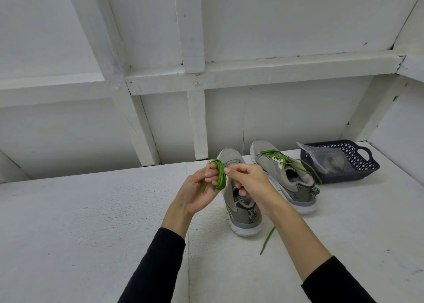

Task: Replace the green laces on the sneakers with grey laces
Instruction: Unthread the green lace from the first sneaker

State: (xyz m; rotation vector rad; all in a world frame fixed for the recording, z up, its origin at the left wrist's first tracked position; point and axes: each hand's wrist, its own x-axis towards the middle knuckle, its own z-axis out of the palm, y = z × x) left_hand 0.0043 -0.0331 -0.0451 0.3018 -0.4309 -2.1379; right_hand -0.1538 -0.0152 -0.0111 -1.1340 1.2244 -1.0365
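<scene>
The head view shows the left hand [202,188] with a green lace [220,174] wound in loops round its curled fingers, a short end hanging below. The right hand [247,183] is just beside it, thumb and forefinger pinched, apparently on the running lace, though the contact is too small to confirm. A loose tail [268,239] lies on the counter [91,211] under the right forearm, so the free length runs down and to the right from the coil. Behind the hands stands the unlaced sneaker [241,213], toe toward the counter's back edge. The second sneaker [284,176], still green-laced, sits to its right. In the back right corner, a dark basket [358,162] holds a clear bag [325,159], probably with the grey laces; the right hand is nearer it.
</scene>
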